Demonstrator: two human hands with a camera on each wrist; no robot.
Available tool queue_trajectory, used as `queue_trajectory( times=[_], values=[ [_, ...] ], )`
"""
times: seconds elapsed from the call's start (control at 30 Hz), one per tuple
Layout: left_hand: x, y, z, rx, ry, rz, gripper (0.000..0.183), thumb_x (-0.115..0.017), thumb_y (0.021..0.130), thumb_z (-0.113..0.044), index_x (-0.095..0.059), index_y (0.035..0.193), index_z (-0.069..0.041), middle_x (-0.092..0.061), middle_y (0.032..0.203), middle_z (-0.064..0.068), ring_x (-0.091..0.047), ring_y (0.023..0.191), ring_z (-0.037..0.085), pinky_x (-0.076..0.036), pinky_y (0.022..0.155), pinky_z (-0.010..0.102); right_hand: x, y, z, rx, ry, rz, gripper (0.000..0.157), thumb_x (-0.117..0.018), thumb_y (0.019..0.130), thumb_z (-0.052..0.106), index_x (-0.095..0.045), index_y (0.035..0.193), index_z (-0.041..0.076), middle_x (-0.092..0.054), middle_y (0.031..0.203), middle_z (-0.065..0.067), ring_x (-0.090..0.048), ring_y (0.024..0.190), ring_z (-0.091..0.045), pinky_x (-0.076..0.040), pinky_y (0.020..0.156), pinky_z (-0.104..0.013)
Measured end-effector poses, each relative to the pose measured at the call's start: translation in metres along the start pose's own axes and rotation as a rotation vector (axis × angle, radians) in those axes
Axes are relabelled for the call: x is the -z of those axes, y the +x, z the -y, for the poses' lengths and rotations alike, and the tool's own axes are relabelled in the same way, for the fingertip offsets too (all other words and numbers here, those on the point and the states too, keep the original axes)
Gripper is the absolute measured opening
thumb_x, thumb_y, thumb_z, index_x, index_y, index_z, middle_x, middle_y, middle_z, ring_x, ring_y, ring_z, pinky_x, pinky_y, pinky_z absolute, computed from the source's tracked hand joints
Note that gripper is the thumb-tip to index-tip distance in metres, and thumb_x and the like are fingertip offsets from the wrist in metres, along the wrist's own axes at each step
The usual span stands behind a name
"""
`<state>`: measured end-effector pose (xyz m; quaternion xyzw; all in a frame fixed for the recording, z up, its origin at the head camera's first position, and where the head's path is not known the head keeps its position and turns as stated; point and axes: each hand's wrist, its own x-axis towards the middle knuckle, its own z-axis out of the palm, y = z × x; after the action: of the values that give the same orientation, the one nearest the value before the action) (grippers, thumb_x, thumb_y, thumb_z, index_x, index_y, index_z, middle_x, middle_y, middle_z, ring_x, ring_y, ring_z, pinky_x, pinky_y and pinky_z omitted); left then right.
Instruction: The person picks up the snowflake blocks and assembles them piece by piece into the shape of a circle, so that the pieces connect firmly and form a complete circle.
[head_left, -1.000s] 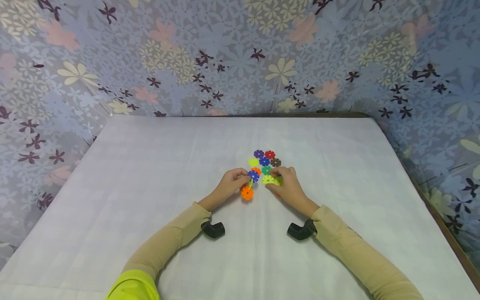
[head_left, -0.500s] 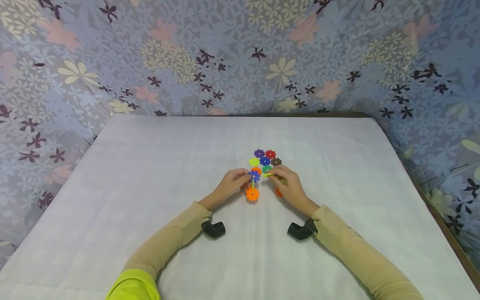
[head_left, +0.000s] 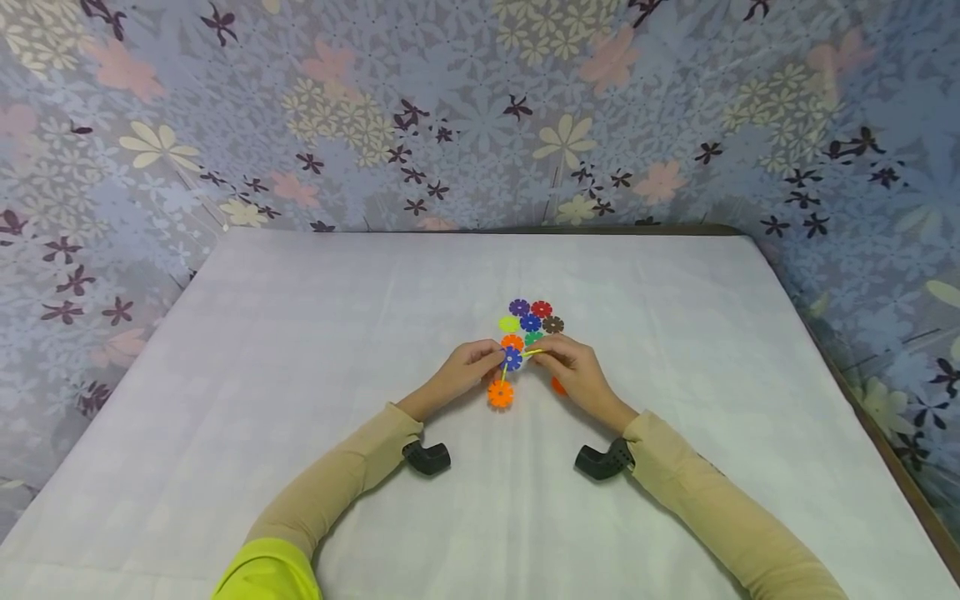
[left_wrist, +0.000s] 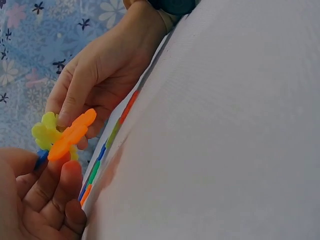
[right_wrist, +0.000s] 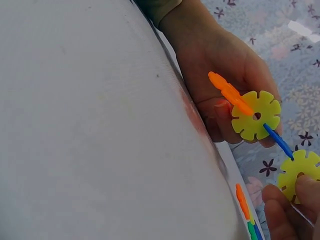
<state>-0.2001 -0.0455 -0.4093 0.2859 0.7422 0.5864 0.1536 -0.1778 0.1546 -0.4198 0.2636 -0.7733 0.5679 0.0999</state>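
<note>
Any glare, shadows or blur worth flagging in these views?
Head view: bright, soft shadow beside the beige fabric sleeve; left wrist: dimmer, blurry reddish patch on the white tablecloth; right wrist: also dim, bright white patch on the blue floral backdrop, possibly glare.

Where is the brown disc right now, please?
In the head view, the brown disc lies on the white cloth, just right of a blue disc and beyond the right hand.
</note>
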Motion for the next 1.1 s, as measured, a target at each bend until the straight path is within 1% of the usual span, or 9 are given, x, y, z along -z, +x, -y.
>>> queue_trajectory(
  times=[0.23, 0.33, 0.43, 0.47, 0.57, 0.7, 0.83, 1.0, 1.1],
  values=[
    [0.001, 0.000, -0.003, -0.023, 0.012, 0.015, 0.020, -0.041, 0.094, -0.001, -0.054, 0.083, 0.010, -0.053, 0.066, 0.019, -0.043, 0.061, 0.036, -0.035, 0.052, 0.026, 0.002, 0.000, 0.000, -0.033, 0.011, -0.013, 0.016, -0.054, 0.082, -0.014, -0.062, 0.095, -0.013, -0.062, 0.093, -0.022, -0.059, 0.082, -0.035, -0.048, 0.070, -0.025],
    [0.000, 0.000, -0.003, -0.006, 0.011, 0.017, 0.020, -0.042, 0.094, -0.002, -0.054, 0.084, 0.011, -0.054, 0.067, 0.019, -0.044, 0.061, 0.035, -0.035, 0.052, 0.026, 0.002, 0.000, 0.000, -0.073, 0.062, -0.019, 0.020, -0.053, 0.082, -0.014, -0.058, 0.101, -0.015, -0.061, 0.093, -0.024, -0.058, 0.082, -0.038, -0.048, 0.070, -0.032],
    [0.000, 0.000, -0.001, 0.013, 0.010, 0.014, 0.021, -0.042, 0.094, -0.002, -0.054, 0.083, 0.010, -0.054, 0.069, 0.022, -0.043, 0.061, 0.031, -0.034, 0.051, 0.025, 0.002, -0.001, 0.000, -0.108, 0.121, -0.025, 0.018, -0.052, 0.083, -0.014, -0.054, 0.102, -0.016, -0.060, 0.092, -0.025, -0.057, 0.082, -0.042, -0.047, 0.072, -0.039],
    [0.000, 0.001, 0.003, 0.016, 0.009, 0.014, 0.021, -0.042, 0.094, -0.003, -0.054, 0.083, 0.010, -0.054, 0.069, 0.022, -0.043, 0.060, 0.030, -0.033, 0.050, 0.024, 0.001, -0.001, -0.001, -0.113, 0.134, -0.029, 0.017, -0.051, 0.084, -0.014, -0.053, 0.100, -0.015, -0.060, 0.091, -0.025, -0.057, 0.082, -0.042, -0.047, 0.072, -0.039],
    [0.001, 0.003, 0.015, 0.021, 0.001, 0.005, 0.021, -0.043, 0.094, -0.005, -0.055, 0.083, 0.008, -0.055, 0.069, 0.021, -0.042, 0.059, 0.025, -0.033, 0.049, 0.023, 0.001, -0.001, -0.001, -0.097, 0.130, -0.036, 0.012, -0.051, 0.084, -0.013, -0.055, 0.095, -0.014, -0.059, 0.092, -0.025, -0.057, 0.083, -0.041, -0.048, 0.073, -0.035],
    [0.001, 0.007, 0.029, 0.024, 0.001, 0.001, 0.021, -0.045, 0.094, -0.008, -0.057, 0.083, 0.005, -0.055, 0.065, 0.011, -0.041, 0.056, 0.019, -0.032, 0.048, 0.022, 0.000, 0.000, -0.003, -0.046, 0.121, -0.043, 0.012, -0.053, 0.082, -0.015, -0.056, 0.094, -0.014, -0.058, 0.093, -0.027, -0.055, 0.082, -0.038, -0.046, 0.071, -0.024],
    [0.001, 0.007, 0.031, 0.017, 0.015, -0.002, 0.022, -0.045, 0.095, -0.011, -0.056, 0.083, 0.004, -0.054, 0.064, 0.004, -0.040, 0.055, 0.015, -0.032, 0.048, 0.021, 0.000, 0.000, -0.004, -0.028, 0.146, -0.043, 0.012, -0.052, 0.082, -0.017, -0.055, 0.094, -0.014, -0.056, 0.091, -0.028, -0.055, 0.081, -0.036, -0.046, 0.072, -0.023],
    [0.001, 0.007, 0.030, 0.018, 0.021, -0.015, 0.022, -0.044, 0.095, -0.011, -0.056, 0.083, 0.004, -0.054, 0.064, 0.006, -0.038, 0.054, 0.015, -0.032, 0.049, 0.022, 0.000, 0.000, -0.004, -0.062, 0.165, -0.035, 0.011, -0.051, 0.084, -0.014, -0.055, 0.094, -0.013, -0.057, 0.091, -0.024, -0.056, 0.083, -0.033, -0.046, 0.074, -0.025],
    [0.001, 0.007, 0.030, 0.028, 0.020, -0.019, 0.022, -0.044, 0.095, -0.011, -0.056, 0.083, 0.003, -0.053, 0.064, 0.009, -0.038, 0.055, 0.017, -0.031, 0.050, 0.022, 0.000, 0.000, -0.005, -0.071, 0.172, -0.025, 0.011, -0.050, 0.085, -0.013, -0.055, 0.094, -0.014, -0.057, 0.091, -0.024, -0.055, 0.084, -0.036, -0.046, 0.076, -0.027]
  ],
)
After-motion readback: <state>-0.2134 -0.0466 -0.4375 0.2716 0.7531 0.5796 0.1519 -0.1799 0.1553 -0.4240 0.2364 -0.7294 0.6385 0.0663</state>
